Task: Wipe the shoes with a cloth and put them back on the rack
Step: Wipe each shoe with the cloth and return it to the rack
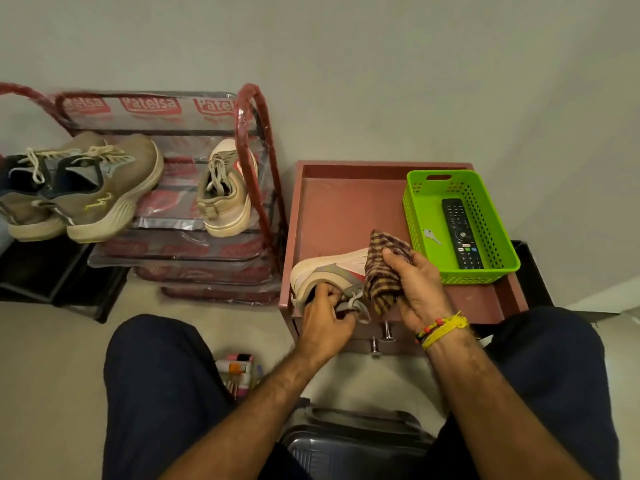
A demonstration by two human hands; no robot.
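Checked brown cloth (382, 271) is bunched in my right hand (417, 289), pressed on the beige low-top sneaker (332, 271); left hand (323, 311) grips its collar at the pink worktop's (346, 202) front edge. A hard wipe could shove it off.

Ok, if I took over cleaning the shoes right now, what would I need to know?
Left hand: grips the light shoe at its heel opening, on the pink cabinet top.
Right hand: holds the checked cloth against the shoe's front.
Its matching shoe is already on the red rack. Two brown shoes sit at the left, beside the rack.
Done: cannot tell which shoes are already wiped.
Left: finish wiping this shoe and put it on the rack beside its match; the brown pair probably goes on the rack too.
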